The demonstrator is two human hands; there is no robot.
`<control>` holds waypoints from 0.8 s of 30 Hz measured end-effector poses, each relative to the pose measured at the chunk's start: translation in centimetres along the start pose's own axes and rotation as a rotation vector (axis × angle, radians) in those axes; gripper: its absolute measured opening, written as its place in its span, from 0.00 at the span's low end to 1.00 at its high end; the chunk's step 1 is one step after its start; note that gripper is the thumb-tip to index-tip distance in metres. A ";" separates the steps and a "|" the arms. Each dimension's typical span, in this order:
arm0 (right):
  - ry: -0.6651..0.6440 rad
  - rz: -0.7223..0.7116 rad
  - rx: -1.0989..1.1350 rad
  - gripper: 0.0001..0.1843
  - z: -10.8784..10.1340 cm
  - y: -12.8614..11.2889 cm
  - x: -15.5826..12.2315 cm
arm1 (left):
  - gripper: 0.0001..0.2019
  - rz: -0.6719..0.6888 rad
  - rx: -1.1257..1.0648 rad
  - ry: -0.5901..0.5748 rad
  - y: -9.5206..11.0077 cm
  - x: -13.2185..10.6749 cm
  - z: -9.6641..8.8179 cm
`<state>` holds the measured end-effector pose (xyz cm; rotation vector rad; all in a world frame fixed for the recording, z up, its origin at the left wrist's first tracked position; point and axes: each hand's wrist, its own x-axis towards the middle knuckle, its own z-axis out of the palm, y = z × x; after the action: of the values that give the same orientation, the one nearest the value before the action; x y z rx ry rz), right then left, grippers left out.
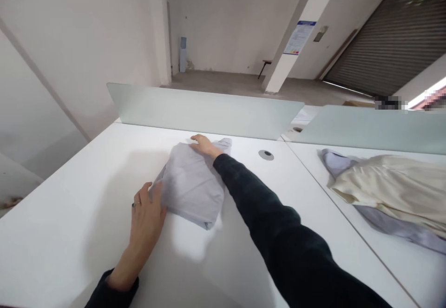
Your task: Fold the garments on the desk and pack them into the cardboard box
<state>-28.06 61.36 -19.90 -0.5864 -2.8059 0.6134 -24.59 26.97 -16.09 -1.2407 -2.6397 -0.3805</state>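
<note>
A light grey-lavender garment (195, 182) lies folded into a rough bundle on the white desk. Along its left edge rests my left hand (147, 215), a ring on one finger, its fingers stretched out and slightly apart, the index finger against the cloth. My right hand (205, 146) reaches across to the far edge of the garment. Its fingers are extended, with the thumb apart from them, touching the top of the cloth. A small flap of the same fabric (226, 144) sticks out beyond my right wrist.
Low frosted partitions (209, 113) stand along the desk's back edge. A round cable grommet (266, 154) sits right of the garment. On the adjoining desk lies a pile with a cream satiny garment (400, 178) over grey-lavender cloth (393, 224). A pillar (278, 71) rises beyond.
</note>
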 end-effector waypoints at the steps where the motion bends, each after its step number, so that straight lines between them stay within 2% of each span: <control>1: 0.020 0.032 -0.001 0.17 -1.3 1.5 -0.6 | 0.26 0.085 0.002 0.066 0.8 -0.6 -0.1; 3: 0.059 0.157 -0.011 0.15 -3.7 4.6 -2.2 | 0.24 0.273 -0.044 0.136 2.5 -1.6 -0.3; 5: 0.089 0.307 -0.008 0.15 -5.5 7.3 -4.2 | 0.18 0.465 -0.142 0.127 4.4 -2.4 -0.3; 7: 0.116 0.405 0.060 0.18 -6.4 9.0 -6.2 | 0.12 0.553 -0.213 0.084 5.9 -2.9 -0.3; 10: 0.134 0.459 0.222 0.24 -6.2 9.8 -8.3 | 0.07 0.435 -0.217 -0.058 7.1 -3.3 -0.4; 13: 0.141 0.464 0.282 0.27 -5.5 9.4 -9.0 | 0.06 0.214 -0.247 -0.343 7.4 -3.5 -1.0; 17: 0.136 0.539 0.289 0.21 -4.9 8.8 -8.3 | 0.08 -0.014 -0.408 -0.623 8.4 -3.6 -1.3; 19: 0.162 0.568 0.249 0.16 -4.7 8.6 -7.8 | 0.11 -0.045 -0.611 -0.757 9.7 -3.8 -1.2; 21: 0.203 0.583 0.213 0.15 -4.6 8.4 -7.7 | 0.12 -0.036 -0.795 -0.881 11.3 -4.4 -1.1; 24: 0.220 0.588 0.252 0.24 -5.0 8.0 -8.8 | 0.21 0.023 -0.892 -1.010 13.9 -5.6 -1.5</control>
<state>-16.05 66.14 -19.97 -1.3435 -2.2874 0.9191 -10.22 31.00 -14.26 -2.1538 -3.3688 -1.3345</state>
